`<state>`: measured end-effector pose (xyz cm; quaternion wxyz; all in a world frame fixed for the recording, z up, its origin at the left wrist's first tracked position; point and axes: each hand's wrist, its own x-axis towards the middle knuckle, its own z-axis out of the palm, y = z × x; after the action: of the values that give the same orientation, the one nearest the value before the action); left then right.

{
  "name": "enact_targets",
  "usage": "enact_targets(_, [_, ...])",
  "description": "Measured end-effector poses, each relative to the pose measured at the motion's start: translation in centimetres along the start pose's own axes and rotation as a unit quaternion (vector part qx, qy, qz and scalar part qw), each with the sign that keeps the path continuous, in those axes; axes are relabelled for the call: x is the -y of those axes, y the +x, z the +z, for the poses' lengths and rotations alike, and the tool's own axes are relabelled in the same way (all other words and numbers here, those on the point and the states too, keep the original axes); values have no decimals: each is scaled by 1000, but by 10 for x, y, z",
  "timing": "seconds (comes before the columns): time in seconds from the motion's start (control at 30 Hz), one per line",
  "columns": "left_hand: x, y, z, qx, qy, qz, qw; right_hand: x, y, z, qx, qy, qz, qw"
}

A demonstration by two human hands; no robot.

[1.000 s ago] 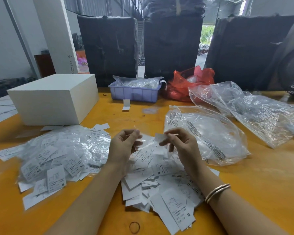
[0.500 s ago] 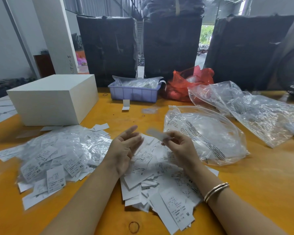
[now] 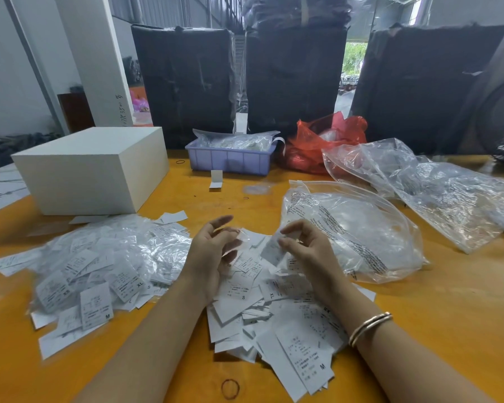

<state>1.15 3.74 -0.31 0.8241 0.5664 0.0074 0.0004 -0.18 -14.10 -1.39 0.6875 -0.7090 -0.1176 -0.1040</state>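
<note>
The right hand [image 3: 309, 251] is pinching a thin white paper label [image 3: 271, 250], its grip clamped on the edge between thumb and fingertips. It is hovering just above the loose pile of printed labels [image 3: 274, 309] on the smooth orange desk [image 3: 419, 330]. The left hand [image 3: 213, 257] is curling its half-open grip round a small, crinkly clear sleeve [image 3: 240, 238].

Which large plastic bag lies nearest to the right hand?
The clear bag with black print, just beside the right hand. The other clear bag lies farther right, and the red bag sits at the back.
</note>
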Motion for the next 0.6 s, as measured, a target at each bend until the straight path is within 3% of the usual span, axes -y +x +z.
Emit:
enact_targets(0.3, [0, -1, 0, 55, -16, 27, 998, 6, 0, 6, 1, 57, 13, 998])
enact_targets(0.6, [2, -2, 1, 56, 16, 52, 997, 7, 1, 7, -51, 76, 31, 995])
